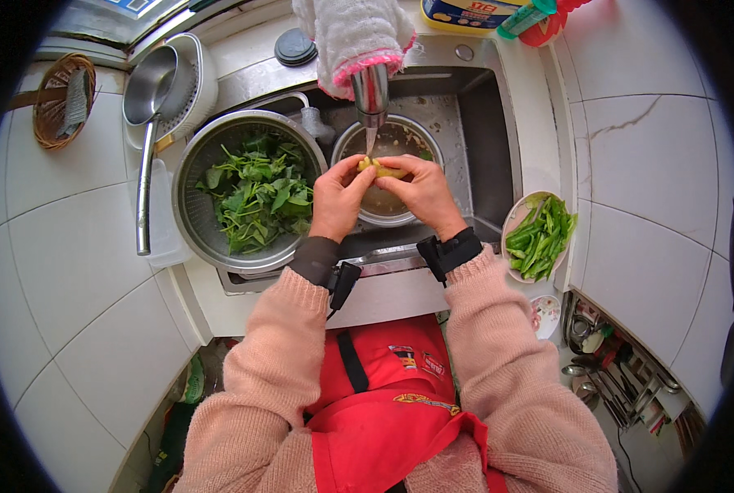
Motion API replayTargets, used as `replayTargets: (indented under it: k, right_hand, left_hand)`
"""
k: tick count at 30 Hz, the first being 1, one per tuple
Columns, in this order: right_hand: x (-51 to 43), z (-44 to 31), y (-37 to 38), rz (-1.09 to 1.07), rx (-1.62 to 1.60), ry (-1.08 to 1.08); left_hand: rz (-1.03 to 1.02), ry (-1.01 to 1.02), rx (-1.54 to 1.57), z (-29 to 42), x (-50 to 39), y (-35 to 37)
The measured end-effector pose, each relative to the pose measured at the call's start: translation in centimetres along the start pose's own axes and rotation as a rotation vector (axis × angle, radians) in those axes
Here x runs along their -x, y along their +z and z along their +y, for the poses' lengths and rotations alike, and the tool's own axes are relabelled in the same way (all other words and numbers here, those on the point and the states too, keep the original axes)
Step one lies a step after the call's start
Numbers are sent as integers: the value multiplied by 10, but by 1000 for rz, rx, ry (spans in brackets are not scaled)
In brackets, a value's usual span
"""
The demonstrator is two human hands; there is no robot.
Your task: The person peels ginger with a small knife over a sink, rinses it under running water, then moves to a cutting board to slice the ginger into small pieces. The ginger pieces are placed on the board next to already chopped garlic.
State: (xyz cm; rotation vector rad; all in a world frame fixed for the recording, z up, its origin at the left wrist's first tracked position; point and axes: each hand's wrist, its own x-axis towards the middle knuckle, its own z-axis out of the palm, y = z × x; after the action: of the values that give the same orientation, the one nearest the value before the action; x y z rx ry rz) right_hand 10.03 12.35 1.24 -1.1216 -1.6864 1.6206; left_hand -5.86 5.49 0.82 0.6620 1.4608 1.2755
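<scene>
Between them, my left hand and my right hand hold a small yellowish piece of food, possibly ginger, by its two ends. Water runs onto it from the metal faucet, which has a white cloth with a pink edge draped over it. Below my hands, a round metal bowl holds cloudy water with small bits in it. At left, a large metal colander with leafy greens rests over the sink's edge.
A plate of cut green peppers stands right of the sink. On the left are a metal ladle over a white strainer basket, a clear plastic container and a wicker basket. A yellow detergent bottle stands behind the sink.
</scene>
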Motion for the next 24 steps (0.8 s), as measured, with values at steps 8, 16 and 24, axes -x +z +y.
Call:
replayTargets:
  k: [8,16,24]
  right_hand:
    - [-5,7,7,-62,-490,297]
    - [-20,17,20,-62,-815,411]
    - [-13,21,23,134,-738,363]
  left_hand:
    - [80,-273,460,-8,-1,-5]
    - [-55,-242,365,-22,-18,3]
    - [89,20,-106,-21,-7,13]
